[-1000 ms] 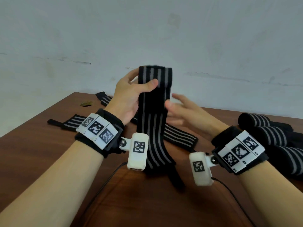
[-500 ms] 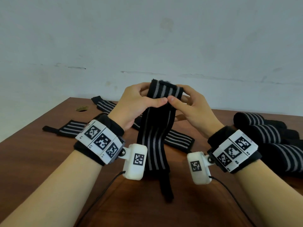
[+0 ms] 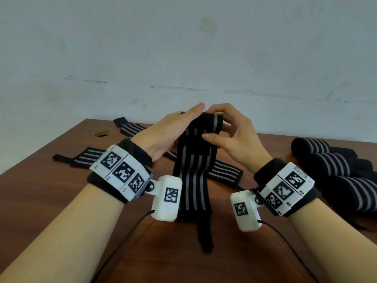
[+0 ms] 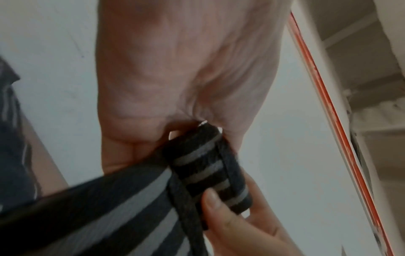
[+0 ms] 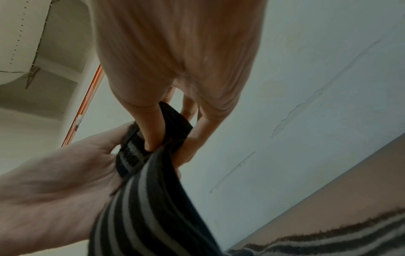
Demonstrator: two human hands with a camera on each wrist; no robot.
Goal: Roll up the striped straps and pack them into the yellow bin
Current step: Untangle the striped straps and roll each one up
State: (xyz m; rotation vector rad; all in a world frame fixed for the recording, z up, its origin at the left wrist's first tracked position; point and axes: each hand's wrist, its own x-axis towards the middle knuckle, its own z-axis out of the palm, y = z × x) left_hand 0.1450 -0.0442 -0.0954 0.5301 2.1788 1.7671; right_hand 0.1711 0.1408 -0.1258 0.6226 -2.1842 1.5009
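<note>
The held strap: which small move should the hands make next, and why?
Probably another turn of the roll downward. Both the left hand and right hand pinch a short coil at the top of the strap, and most of it hangs unrolled.

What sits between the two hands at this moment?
The rolled top end of the striped strap, gripped by the left hand and the right hand; clearest in the head view.
</note>
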